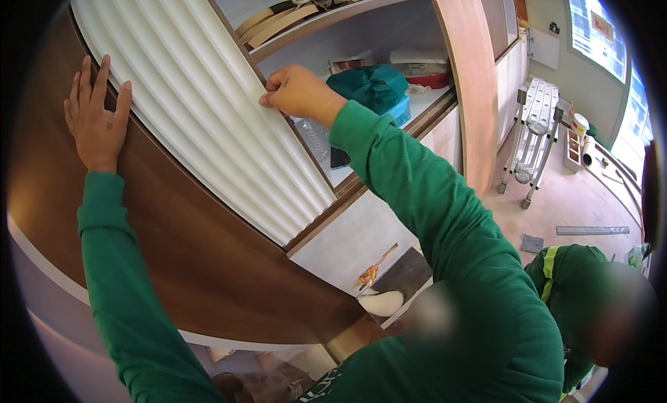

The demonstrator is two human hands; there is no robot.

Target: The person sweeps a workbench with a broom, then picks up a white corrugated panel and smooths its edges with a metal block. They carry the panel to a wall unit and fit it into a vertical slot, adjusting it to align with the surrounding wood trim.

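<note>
A white fluted panel stands between a dark brown wood panel and the open cabinet shelves. My left hand lies flat on the brown panel with its fingers spread, the thumb by the fluted panel's left edge. At the other edge, beside the shelf opening, my right hand is closed, its fingertips pinching the fluted panel's edge. Part of that grip is hidden behind the knuckles. Behind my right wrist a teal cloth bundle sits on a shelf, above a blue container.
A curved wood sheet leans against the cabinet. Coloured wires poke from a slot in the pale panel below. A folding work platform stands on the floor at right. Close by my right side is a co-worker in green.
</note>
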